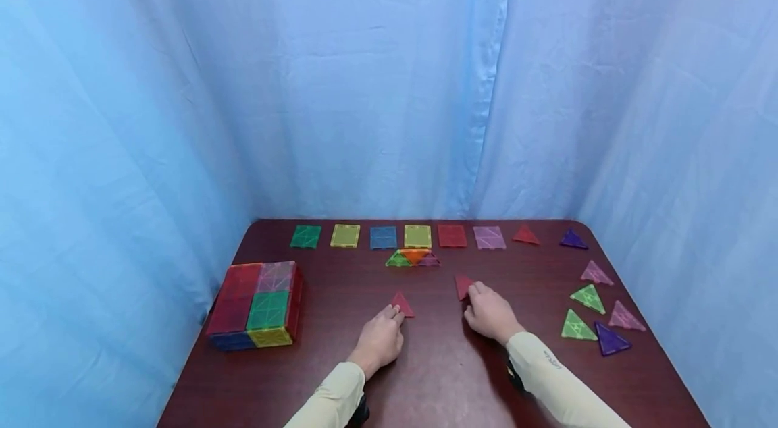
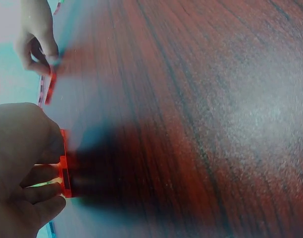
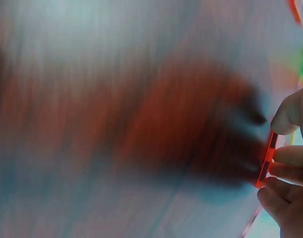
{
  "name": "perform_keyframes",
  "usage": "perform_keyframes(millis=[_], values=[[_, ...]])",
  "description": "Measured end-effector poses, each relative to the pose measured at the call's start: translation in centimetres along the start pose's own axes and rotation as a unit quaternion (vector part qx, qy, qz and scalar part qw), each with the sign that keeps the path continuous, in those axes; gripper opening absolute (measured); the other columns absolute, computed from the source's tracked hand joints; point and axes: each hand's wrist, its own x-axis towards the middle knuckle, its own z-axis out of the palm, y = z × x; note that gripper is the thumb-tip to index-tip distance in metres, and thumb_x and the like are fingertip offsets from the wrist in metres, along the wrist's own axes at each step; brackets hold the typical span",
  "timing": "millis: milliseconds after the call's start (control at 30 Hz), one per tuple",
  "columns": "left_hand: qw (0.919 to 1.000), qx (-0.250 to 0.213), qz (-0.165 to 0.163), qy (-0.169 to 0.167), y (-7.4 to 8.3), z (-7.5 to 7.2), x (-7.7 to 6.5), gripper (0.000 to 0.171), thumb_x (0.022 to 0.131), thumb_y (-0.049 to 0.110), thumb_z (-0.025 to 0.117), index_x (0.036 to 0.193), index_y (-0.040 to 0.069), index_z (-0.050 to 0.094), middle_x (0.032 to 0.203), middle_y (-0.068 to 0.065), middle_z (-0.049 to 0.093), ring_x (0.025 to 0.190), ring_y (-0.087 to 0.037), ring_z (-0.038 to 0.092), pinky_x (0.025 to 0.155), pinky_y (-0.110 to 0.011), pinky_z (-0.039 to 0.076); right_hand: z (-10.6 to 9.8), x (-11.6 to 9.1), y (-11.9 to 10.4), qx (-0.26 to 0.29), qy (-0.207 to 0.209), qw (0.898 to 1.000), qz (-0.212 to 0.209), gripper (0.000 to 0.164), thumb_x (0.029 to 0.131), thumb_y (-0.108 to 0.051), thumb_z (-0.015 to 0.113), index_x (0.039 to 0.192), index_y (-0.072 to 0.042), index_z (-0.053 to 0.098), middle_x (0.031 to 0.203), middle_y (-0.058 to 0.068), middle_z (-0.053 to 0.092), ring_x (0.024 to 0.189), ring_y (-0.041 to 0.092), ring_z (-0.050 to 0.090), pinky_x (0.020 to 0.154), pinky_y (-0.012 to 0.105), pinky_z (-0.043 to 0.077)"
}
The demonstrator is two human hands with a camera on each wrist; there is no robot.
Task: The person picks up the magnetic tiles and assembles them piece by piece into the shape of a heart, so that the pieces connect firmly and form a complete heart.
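My left hand [image 1: 379, 337] holds a translucent red triangular magnetic tile [image 1: 404, 305] near the middle of the table. In the left wrist view, thumb and fingers lie about that tile's edge [image 2: 66, 171]. Further right, my right hand [image 1: 489, 312] pinches a second red triangular tile [image 1: 462, 285], seen edge-on between thumb and fingers in the right wrist view [image 3: 267, 159]. A space separates the two tiles. Beyond them lies a strip of small triangles: green [image 1: 398, 258], orange [image 1: 415, 256] and purple [image 1: 429, 259], touching a yellow square tile [image 1: 417, 236].
Square tiles line the far edge, among them a green one [image 1: 306, 237] and a red one [image 1: 452, 236]. A box-like block of coloured tiles [image 1: 267, 312] stands at left. Several loose triangles, including a purple one [image 1: 611, 339], lie at right. Blue curtains [image 1: 365, 77] surround the dark table [image 1: 340, 374].
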Motion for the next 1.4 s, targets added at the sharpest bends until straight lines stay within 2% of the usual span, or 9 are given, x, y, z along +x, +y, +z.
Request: perform_keyframes(millis=[167, 300, 400, 733, 933, 1067, 1167, 1300, 1400], values=[[1.0000, 0.000, 0.000, -0.003, 0.0, 0.0, 0.1, 0.038, 0.086, 0.011, 0.066, 0.122, 0.002, 0.071, 0.128, -0.010, 0.070, 0.125, -0.026, 0.063, 0.103, -0.033, 0.052, 0.7, 0.2, -3.1, -0.005, -0.002, 0.997, -0.080, 0.027, 0.079, -0.017, 0.072, 0.099, -0.003, 0.061, 0.098, 0.008, 0.060, 0.082, 0.027, 0.063, 0.074, 0.045, 0.056], [1.0000, 0.003, 0.001, 0.005, 0.0, -0.2, 0.1, 0.037, 0.086, 0.011, 0.066, 0.121, 0.002, 0.072, 0.127, -0.011, 0.070, 0.124, -0.027, 0.064, 0.102, -0.033, 0.052, 0.7, 0.4, -5.6, 0.020, -0.031, 0.988, -0.148, 0.047, 0.080, -0.019, 0.072, 0.122, 0.001, 0.064, 0.124, 0.016, 0.064, 0.114, 0.034, 0.065, 0.096, 0.050, 0.053], [1.0000, -0.005, -0.008, 0.000, 0.1, -0.2, -0.3, 0.036, 0.086, 0.011, 0.067, 0.120, 0.002, 0.072, 0.127, -0.013, 0.069, 0.123, -0.029, 0.064, 0.100, -0.036, 0.054, 0.9, 0.3, -7.3, 0.048, -0.079, 0.979, -0.180, 0.063, 0.085, -0.022, 0.069, 0.141, 0.001, 0.055, 0.145, 0.021, 0.055, 0.137, 0.040, 0.050, 0.108, 0.056, 0.044], [0.9958, 0.075, -0.039, -0.036, 1.5, -0.3, 0.2, 0.044, 0.085, 0.023, 0.072, 0.127, 0.011, 0.070, 0.117, -0.007, 0.061, 0.104, -0.025, 0.060, 0.093, -0.035, 0.053, 0.9, 0.1, -8.2, 0.043, -0.123, 0.976, -0.176, 0.063, 0.091, -0.024, 0.066, 0.147, -0.001, 0.052, 0.153, 0.015, 0.050, 0.144, 0.037, 0.044, 0.112, 0.053, 0.042], [0.9953, 0.080, -0.036, -0.041, 1.2, 0.1, 1.0, 0.046, 0.087, 0.021, 0.069, 0.132, 0.015, 0.067, 0.130, -0.008, 0.060, 0.113, -0.025, 0.059, 0.100, -0.036, 0.051, 0.4, 0.5, -7.7, 0.050, -0.132, 0.978, -0.155, 0.064, 0.091, -0.024, 0.066, 0.148, -0.002, 0.050, 0.155, 0.014, 0.048, 0.146, 0.036, 0.042, 0.113, 0.052, 0.041], [0.9940, 0.088, -0.035, -0.055, 0.8, 0.1, 1.2, 0.051, 0.090, 0.022, 0.066, 0.141, 0.023, 0.061, 0.142, -0.007, 0.057, 0.120, -0.025, 0.058, 0.103, -0.037, 0.049, 0.2, 1.2, -6.2, 0.087, -0.099, 0.979, -0.158, 0.055, 0.091, -0.016, 0.065, 0.144, -0.005, 0.056, 0.152, 0.013, 0.052, 0.141, 0.032, 0.048, 0.110, 0.051, 0.045], [0.9918, 0.101, -0.029, -0.073, 0.7, 0.0, 1.3, 0.055, 0.092, 0.026, 0.066, 0.146, 0.031, 0.056, 0.145, -0.006, 0.055, 0.120, -0.024, 0.057, 0.103, -0.038, 0.049, 0.0, 2.3, -3.6, 0.105, -0.009, 0.984, -0.145, 0.043, 0.088, -0.009, 0.065, 0.131, -0.008, 0.067, 0.136, 0.011, 0.064, 0.126, 0.029, 0.062, 0.102, 0.048, 0.052], [0.9891, 0.119, -0.022, -0.084, 0.7, 0.0, 1.4, 0.053, 0.094, 0.031, 0.067, 0.145, 0.036, 0.056, 0.136, -0.005, 0.056, 0.110, -0.023, 0.055, 0.101, -0.036, 0.049, -1.1, 4.4, 1.1, 0.091, 0.080, 0.991, -0.056, 0.034, 0.086, -0.008, 0.065, 0.120, -0.008, 0.069, 0.118, 0.010, 0.069, 0.105, 0.029, 0.068, 0.089, 0.049, 0.056], [0.9898, 0.125, -0.012, -0.067, 0.8, 0.1, 1.2, 0.050, 0.093, 0.029, 0.069, 0.142, 0.035, 0.060, 0.123, -0.004, 0.058, 0.099, -0.021, 0.054, 0.095, -0.032, 0.052, -2.3, 5.9, 5.1, 0.073, 0.062, 0.995, 0.042, 0.038, 0.088, -0.013, 0.062, 0.123, 0.000, 0.064, 0.121, 0.020, 0.064, 0.106, 0.039, 0.065, 0.089, 0.056, 0.053]])
